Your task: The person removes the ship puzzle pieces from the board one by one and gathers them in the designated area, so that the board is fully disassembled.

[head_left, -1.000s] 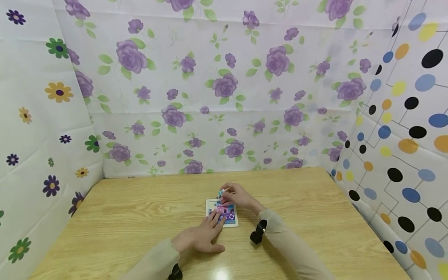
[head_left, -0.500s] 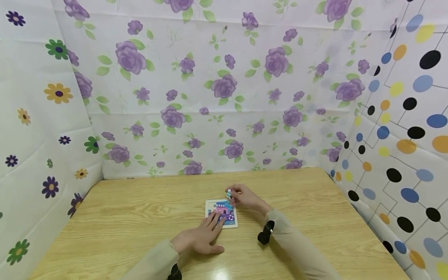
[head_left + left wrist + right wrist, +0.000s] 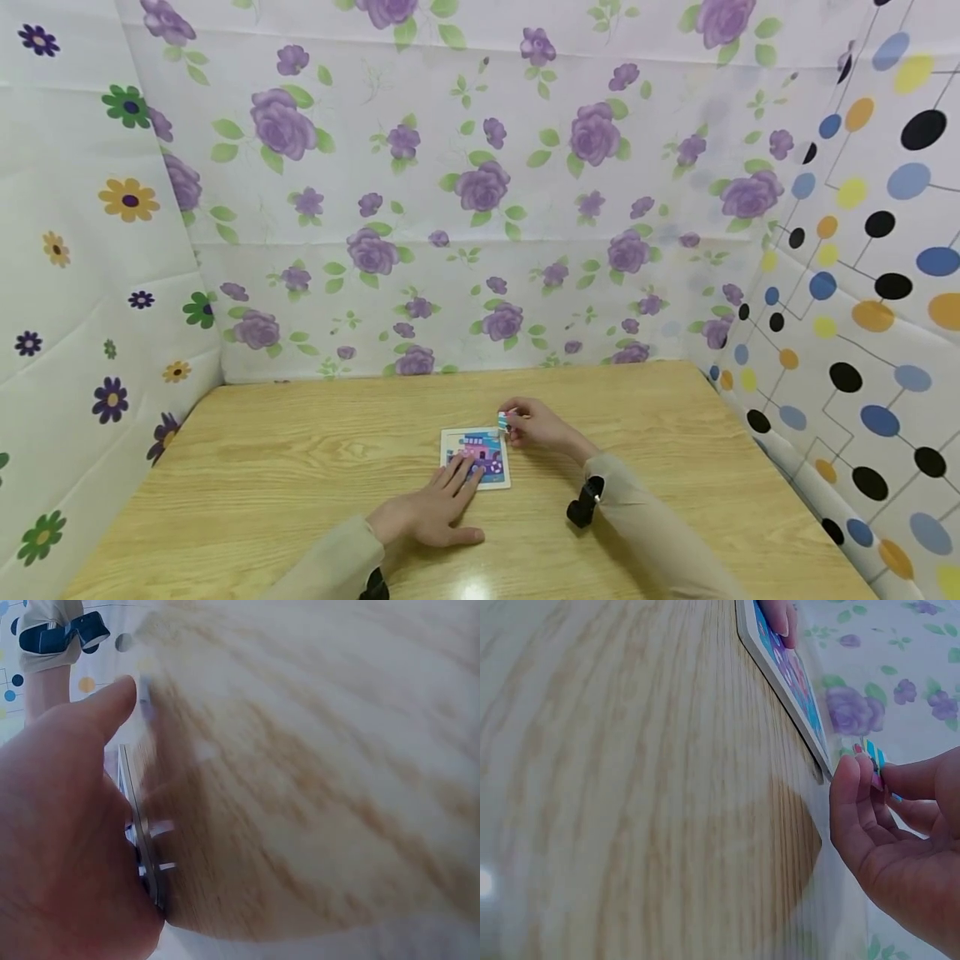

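A small square jigsaw puzzle (image 3: pixel 507 475) lies on the table, its white frame around a pink, purple and blue ship picture. My left hand (image 3: pixel 431 510) rests its spread, straight fingers on the lower left of the picture, covering part of it. Between thumb and fingers, my right hand (image 3: pixel 542 430) pinches a small puzzle piece (image 3: pixel 504 420) just past the frame's top right corner. In the right wrist view this puzzle piece (image 3: pixel 876 760) shows blue and white stripes and some pink. The left wrist view has the left hand (image 3: pixel 67 832) beside the puzzle's edge (image 3: pixel 148 855).
The wooden table (image 3: pixel 315 450) spreads around the puzzle. Behind it hangs a purple-flowered cloth (image 3: pixel 420 200). Patterned cloths stand at the left (image 3: pixel 67 275) and the right (image 3: pixel 862 333). A black camera (image 3: pixel 585 502) is strapped to the right wrist.
My right hand has moved right with the puzzle piece, from above the puzzle's top edge to its top right corner. The left hand has stayed on the puzzle.
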`<action>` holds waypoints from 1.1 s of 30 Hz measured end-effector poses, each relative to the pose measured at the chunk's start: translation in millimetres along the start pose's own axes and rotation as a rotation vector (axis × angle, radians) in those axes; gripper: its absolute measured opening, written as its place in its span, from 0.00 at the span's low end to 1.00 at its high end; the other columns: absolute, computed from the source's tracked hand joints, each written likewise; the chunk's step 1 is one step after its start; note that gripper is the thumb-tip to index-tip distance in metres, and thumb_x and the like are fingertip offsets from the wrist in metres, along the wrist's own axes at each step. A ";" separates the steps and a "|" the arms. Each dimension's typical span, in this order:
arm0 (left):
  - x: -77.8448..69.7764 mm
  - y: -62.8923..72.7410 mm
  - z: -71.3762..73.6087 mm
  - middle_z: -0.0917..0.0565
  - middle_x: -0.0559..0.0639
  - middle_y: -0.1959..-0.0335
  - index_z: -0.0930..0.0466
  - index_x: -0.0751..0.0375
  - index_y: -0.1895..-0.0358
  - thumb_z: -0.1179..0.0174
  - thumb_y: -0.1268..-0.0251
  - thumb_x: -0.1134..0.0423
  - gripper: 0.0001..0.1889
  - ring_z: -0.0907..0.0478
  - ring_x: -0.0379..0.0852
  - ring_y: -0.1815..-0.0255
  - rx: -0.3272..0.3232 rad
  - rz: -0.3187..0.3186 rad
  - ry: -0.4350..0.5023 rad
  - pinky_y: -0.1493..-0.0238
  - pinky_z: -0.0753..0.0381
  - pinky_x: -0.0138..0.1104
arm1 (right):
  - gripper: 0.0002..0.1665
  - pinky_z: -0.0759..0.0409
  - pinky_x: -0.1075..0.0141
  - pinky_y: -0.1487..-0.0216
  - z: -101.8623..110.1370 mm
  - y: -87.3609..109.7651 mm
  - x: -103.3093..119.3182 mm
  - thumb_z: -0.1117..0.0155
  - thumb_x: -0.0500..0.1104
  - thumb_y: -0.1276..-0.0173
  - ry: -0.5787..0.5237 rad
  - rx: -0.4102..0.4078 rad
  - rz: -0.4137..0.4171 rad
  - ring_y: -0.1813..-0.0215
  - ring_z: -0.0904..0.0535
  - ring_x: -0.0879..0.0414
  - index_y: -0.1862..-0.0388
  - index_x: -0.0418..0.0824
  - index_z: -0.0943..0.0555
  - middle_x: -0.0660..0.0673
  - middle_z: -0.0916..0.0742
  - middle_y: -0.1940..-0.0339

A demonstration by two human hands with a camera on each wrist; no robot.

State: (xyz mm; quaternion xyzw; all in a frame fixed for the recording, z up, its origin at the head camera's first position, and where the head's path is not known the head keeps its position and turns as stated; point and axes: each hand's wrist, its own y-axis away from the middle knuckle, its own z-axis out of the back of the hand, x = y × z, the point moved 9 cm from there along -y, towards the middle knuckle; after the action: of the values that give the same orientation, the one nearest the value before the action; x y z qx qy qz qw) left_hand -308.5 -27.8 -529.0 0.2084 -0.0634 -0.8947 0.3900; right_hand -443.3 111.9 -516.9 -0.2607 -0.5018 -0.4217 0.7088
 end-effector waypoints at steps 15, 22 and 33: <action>3.9 -3.0 -4.1 0.71 0.60 0.21 0.68 0.57 0.21 0.58 0.34 0.28 0.51 0.75 0.60 0.21 -0.024 -0.029 0.016 0.23 0.62 0.56 | 0.16 0.20 0.67 0.73 21.3 14.6 -7.5 0.51 0.38 0.24 0.008 -0.063 -0.031 0.72 0.22 0.56 0.43 0.30 0.27 0.40 0.20 0.67; -3.4 1.9 1.6 0.69 0.61 0.21 0.67 0.59 0.21 0.55 0.33 0.31 0.51 0.73 0.61 0.20 -0.001 -0.006 -0.003 0.23 0.60 0.55 | 0.15 0.20 0.68 0.72 27.6 16.5 -16.0 0.51 0.39 0.23 0.011 -0.070 -0.056 0.72 0.22 0.56 0.45 0.32 0.26 0.42 0.20 0.68; -4.3 2.1 2.8 0.68 0.61 0.21 0.66 0.60 0.22 0.56 0.34 0.30 0.51 0.72 0.61 0.20 -0.030 -0.011 -0.011 0.23 0.59 0.55 | 0.16 0.21 0.68 0.72 36.2 22.0 -14.2 0.50 0.39 0.23 0.040 -0.068 -0.059 0.71 0.23 0.56 0.45 0.31 0.26 0.41 0.19 0.68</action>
State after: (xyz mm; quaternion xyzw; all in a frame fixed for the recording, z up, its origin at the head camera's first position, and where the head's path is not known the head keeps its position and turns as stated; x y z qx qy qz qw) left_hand -305.7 -26.3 -524.6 0.1982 -0.0511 -0.8987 0.3878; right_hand -444.2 156.6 -515.9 -0.2612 -0.4803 -0.4646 0.6966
